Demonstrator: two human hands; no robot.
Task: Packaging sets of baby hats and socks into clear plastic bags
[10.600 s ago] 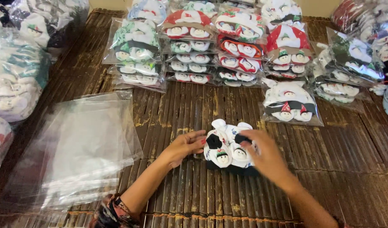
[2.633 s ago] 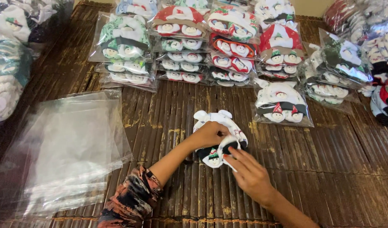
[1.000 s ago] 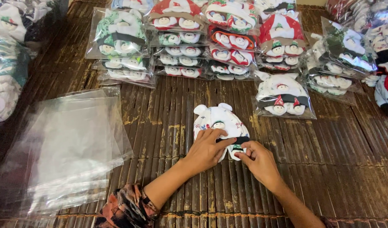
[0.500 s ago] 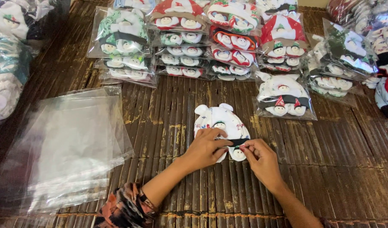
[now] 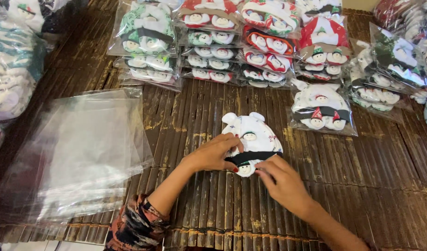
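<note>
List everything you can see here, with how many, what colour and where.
White cloth ornament: one, white with black band, centre of mat.
Bagged ornaments: many packs, red, green and white, along the top and right.
Clear plastic bags: a stack, transparent, left on mat.
Bamboo mat: one, dark brown, under everything.
Left hand: on the ornament's left side, patterned sleeve.
Right hand: fingers at the ornament's lower edge.
</note>
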